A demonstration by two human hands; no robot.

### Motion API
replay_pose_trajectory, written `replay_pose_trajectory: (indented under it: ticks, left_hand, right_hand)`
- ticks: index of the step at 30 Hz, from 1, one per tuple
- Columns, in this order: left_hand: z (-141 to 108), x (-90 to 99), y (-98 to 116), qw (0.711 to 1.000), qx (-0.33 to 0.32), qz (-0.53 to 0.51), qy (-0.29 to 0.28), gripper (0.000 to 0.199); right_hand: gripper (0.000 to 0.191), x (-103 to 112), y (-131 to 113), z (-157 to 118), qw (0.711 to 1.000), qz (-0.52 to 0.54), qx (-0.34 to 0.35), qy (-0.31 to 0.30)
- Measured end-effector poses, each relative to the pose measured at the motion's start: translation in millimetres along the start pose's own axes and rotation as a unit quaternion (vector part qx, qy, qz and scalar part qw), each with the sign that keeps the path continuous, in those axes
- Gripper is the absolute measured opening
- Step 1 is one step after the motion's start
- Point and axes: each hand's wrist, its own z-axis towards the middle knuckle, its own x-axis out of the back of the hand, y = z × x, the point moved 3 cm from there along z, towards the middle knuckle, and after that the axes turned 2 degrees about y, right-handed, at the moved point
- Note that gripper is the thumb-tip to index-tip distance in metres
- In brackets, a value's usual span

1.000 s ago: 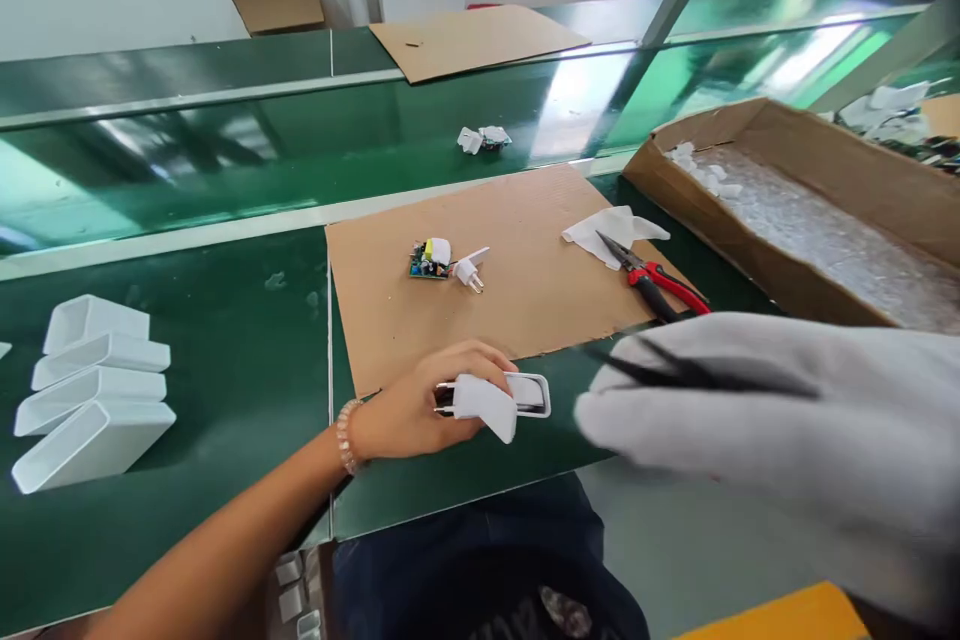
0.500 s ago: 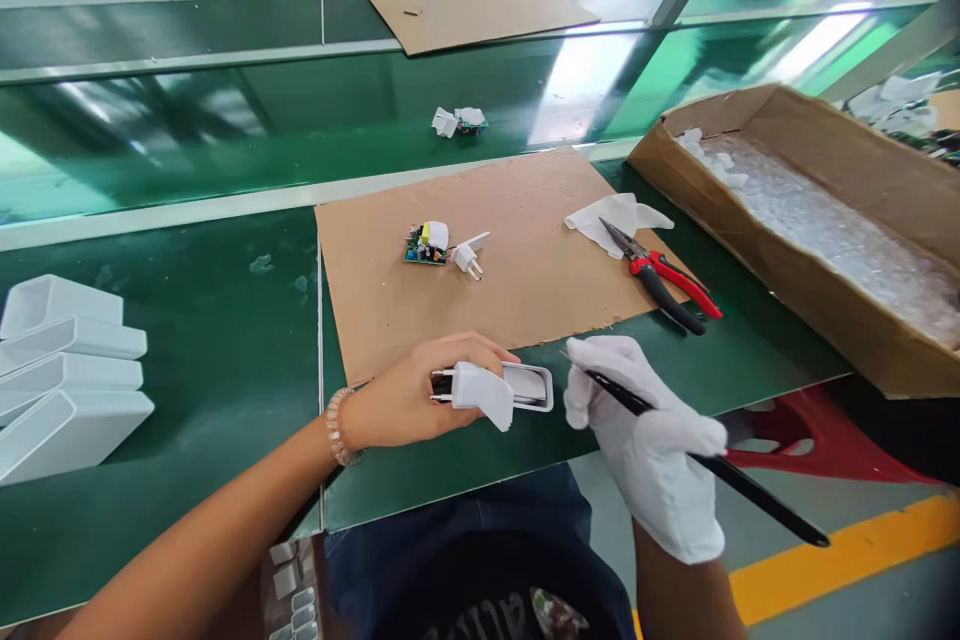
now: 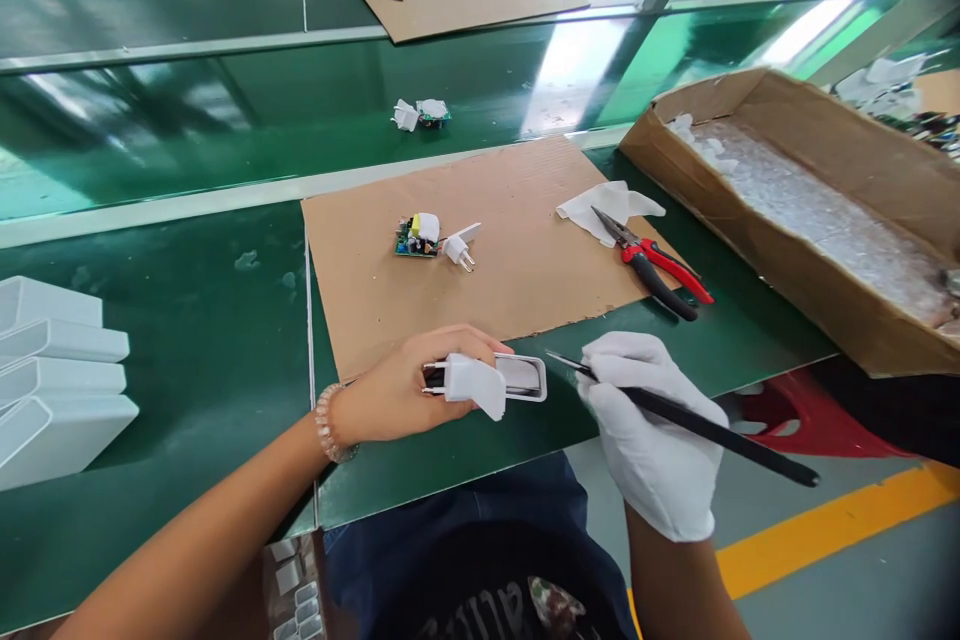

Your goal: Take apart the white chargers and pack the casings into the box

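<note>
My bare left hand (image 3: 409,385), with a beaded bracelet at the wrist, is closed round a white plastic housing (image 3: 531,377) whose open end faces right. A white plug piece (image 3: 474,384) with two pins pointing left lies over it. In my gloved right hand (image 3: 651,430) is a black pen-like tool (image 3: 720,435), its thin metal tip just right of the housing's open end, not touching it. On the cardboard sheet (image 3: 525,210) lie a circuit board (image 3: 418,234) joined to a white plug (image 3: 459,248), and pliers (image 3: 652,265) with red and black handles, partly over white cloth-like material (image 3: 600,205).
White housings (image 3: 64,410) stand at the left. A cardboard box (image 3: 795,250) with clear plastic inside is at the right. Another board with a white part (image 3: 433,112) lies on the green strip behind. A red stool (image 3: 832,420) is below the table's right edge.
The tool in my right hand has turned to a flatter angle, and its tip has come nearer the housing's opening. The camera view has shifted slightly. My left hand keeps its hold.
</note>
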Motion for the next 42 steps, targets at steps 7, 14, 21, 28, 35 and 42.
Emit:
replay_pose_trajectory:
  ticks: [7,14,21,28,35,42]
  left_hand:
    - [0.7,0.6,-0.3,1.000,0.017,-0.006,-0.004,0.017]
    - [0.3,0.5,0.2,1.000,0.018,-0.004,-0.003,0.017]
    - [0.7,0.6,-0.6,1.000,0.010,-0.005,-0.004,0.016]
    - [0.9,0.9,2.1,0.999,0.044,-0.003,-0.004,0.016]
    - [1.6,1.0,4.3,0.999,0.050,-0.003,-0.004,0.012]
    - [1.5,1.3,3.4,0.999,0.049,0.017,0.001,0.013]
  right_hand:
    - [0.025,-3.1,-5.0,-5.0,0.999,0.017,-0.040,-0.024]
    - [0.021,-11.2,-1.3,-5.2,0.993,0.057,-0.056,0.085]
    - [0.026,-12.2,-2.0,-8.8,0.993,0.090,-0.037,0.062]
    - [0.029,-11.8,0.4,-7.8,0.994,0.098,-0.034,0.033]
    - [0.025,-17.8,2.2,-4.4,0.990,0.134,-0.043,0.027]
    - [0.026,-29.2,5.7,-4.5,0.984,0.171,-0.046,0.007]
